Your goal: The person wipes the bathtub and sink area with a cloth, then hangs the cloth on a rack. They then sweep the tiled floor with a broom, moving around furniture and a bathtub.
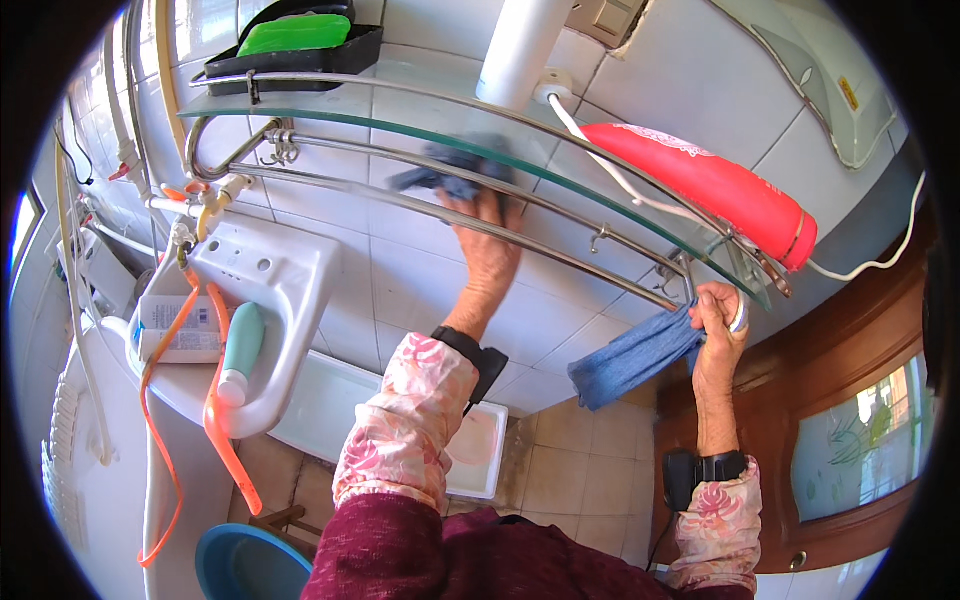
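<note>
My left hand [487, 244] reaches behind the steel towel rails [360, 187] and under the glass shelf [420, 135]. It presses a dark grey-blue cloth [461, 165] to the white tiled wall [420, 259]; hand and cloth are blurred. At the right end of the rails, my right hand [720, 319] grips one end of a blue cloth [637, 356]. The rest of that cloth hangs out to the left, below the rail's end. A pale ring-shaped object [739, 315] shows at this hand, and its fingertips are partly hidden.
On the shelf are a black soap dish [300, 64] with a green bar, a white cylinder [521, 52] and a red bottle [705, 191]. A washbasin [300, 300] at left holds a teal bottle [244, 341], a carton [176, 322] and an orange hose [225, 420]. A blue basin [251, 562] stands below.
</note>
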Action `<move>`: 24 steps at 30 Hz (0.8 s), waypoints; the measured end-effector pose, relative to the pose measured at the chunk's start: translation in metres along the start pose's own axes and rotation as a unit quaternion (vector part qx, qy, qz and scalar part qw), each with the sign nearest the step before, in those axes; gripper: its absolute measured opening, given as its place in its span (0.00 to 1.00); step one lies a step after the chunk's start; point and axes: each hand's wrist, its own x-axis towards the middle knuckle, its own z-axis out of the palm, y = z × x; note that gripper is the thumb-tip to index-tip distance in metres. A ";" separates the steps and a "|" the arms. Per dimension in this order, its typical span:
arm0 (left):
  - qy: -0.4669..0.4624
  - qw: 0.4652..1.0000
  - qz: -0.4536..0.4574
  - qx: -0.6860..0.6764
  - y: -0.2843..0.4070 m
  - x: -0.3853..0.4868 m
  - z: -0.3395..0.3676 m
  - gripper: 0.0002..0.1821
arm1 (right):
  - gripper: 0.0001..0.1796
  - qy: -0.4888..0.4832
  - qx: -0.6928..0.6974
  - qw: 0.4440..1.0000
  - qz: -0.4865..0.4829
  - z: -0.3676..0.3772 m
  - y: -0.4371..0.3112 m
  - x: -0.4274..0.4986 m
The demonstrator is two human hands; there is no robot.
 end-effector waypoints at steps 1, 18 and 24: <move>-0.034 0.999 0.033 0.012 0.010 -0.012 -0.001 0.24 | 0.05 0.001 0.002 1.000 0.001 0.001 0.000 0.000; -0.344 0.928 0.102 0.106 -0.029 -0.051 -0.042 0.05 | 0.07 -0.015 0.033 0.999 0.016 -0.001 -0.001 0.001; -0.409 0.911 -0.051 0.021 -0.058 -0.035 -0.100 0.08 | 0.08 -0.015 -0.011 1.000 0.007 -0.004 0.000 0.002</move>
